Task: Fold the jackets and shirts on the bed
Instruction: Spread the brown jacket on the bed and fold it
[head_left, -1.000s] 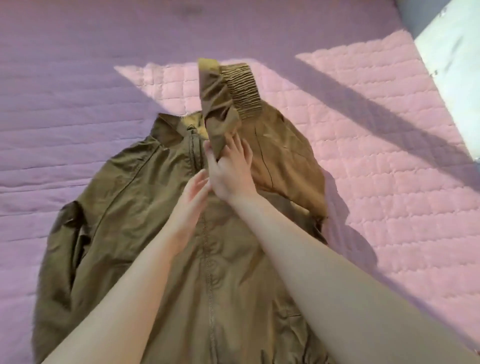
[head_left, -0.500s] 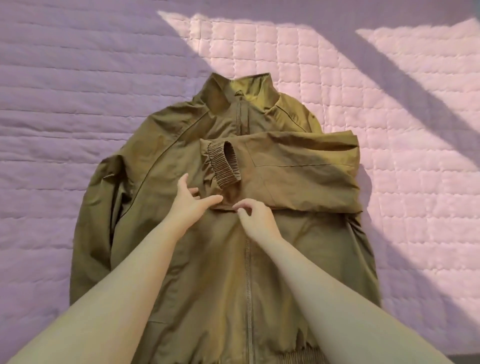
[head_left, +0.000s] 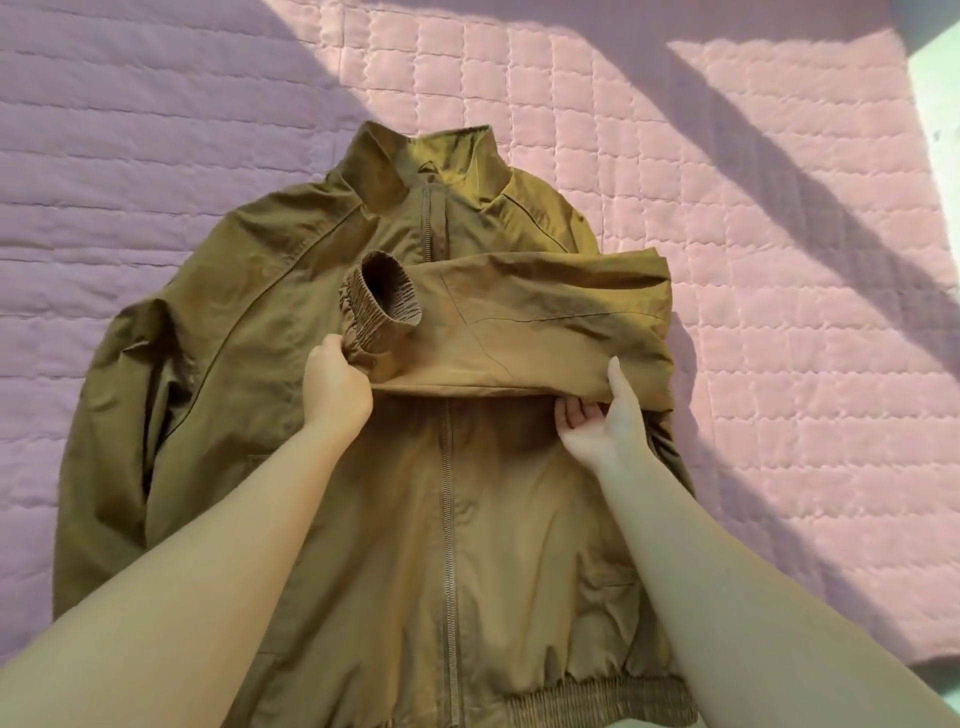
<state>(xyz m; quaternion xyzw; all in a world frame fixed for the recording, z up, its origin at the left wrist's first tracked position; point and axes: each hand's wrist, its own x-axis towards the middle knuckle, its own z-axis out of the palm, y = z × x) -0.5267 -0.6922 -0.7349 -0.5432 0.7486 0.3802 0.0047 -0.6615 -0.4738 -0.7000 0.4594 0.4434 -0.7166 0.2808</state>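
Across the middle of the pink quilted bed cover (head_left: 779, 260) lies an olive jacket (head_left: 519, 519), front up and zipped, with its collar (head_left: 441, 161) at 12 o'clock and its elastic hem (head_left: 597, 701) at 6 o'clock. One sleeve (head_left: 545, 322) is folded over the chest from 3 o'clock, and its ribbed cuff (head_left: 379, 306) stands open just left of the zip (head_left: 447, 519). The left hand (head_left: 335, 387) grips the bunched cloth right beside the cuff. The right hand (head_left: 605, 426) pinches the sleeve's lower edge, with the thumb (head_left: 618, 379) on top and the fingers curled beneath. The other sleeve (head_left: 109, 415) lies unfolded along the body at 9 o'clock.

The fabric looks thin, light and soft, probably a smooth shell that slides on itself and holds no crease, so a fold will likely creep open unless it is pressed flat. The cuff and hem are thicker and springy. They give the surest hold, as do the seams and the collar. Taking hold at two well-apart points along one edge, as now, should keep the limp cloth from sagging between the hands.
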